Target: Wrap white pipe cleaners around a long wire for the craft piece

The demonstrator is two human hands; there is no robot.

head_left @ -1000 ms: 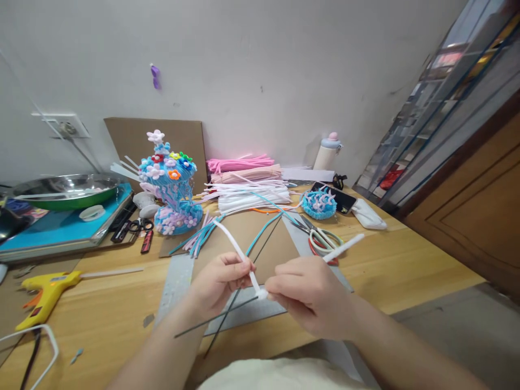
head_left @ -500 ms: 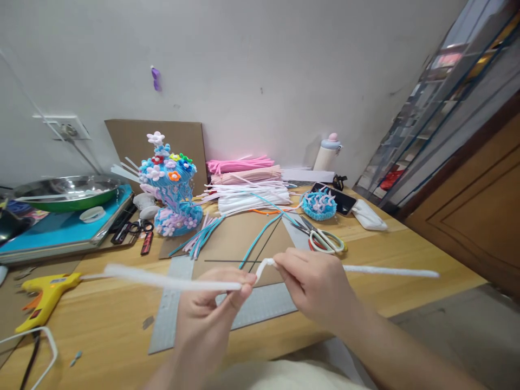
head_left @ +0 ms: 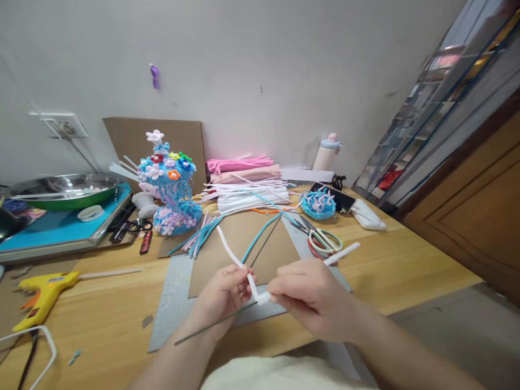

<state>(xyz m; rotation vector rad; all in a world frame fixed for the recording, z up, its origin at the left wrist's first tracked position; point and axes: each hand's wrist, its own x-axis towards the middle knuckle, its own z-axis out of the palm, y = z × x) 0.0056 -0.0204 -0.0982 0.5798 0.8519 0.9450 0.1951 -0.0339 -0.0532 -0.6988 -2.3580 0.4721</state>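
Observation:
A white pipe cleaner (head_left: 229, 247) runs between my hands over the cardboard. My left hand (head_left: 223, 298) pinches it between thumb and fingers, its loose end pointing up and away. My right hand (head_left: 311, 295) is closed around its short coiled part (head_left: 264, 297), and a white end sticks out beyond the right knuckles. A thin dark stick (head_left: 211, 327) comes out of the coil and slants down to the left across my left wrist. What lies inside the right fingers is hidden.
Cardboard (head_left: 211, 271) lies on a grey cutting mat (head_left: 166, 319). Scissors (head_left: 325, 241) and a blue fuzzy piece (head_left: 319, 204) lie right. A flowered pipe-cleaner model (head_left: 174, 189) stands left, near a yellow glue gun (head_left: 44, 292). Pipe-cleaner bundles (head_left: 252, 197) lie behind.
My left hand has shifted its pinch, and the pipe cleaner's loose end has swung from pointing left to pointing up and away. The dark stick has turned to point toward me at lower left.

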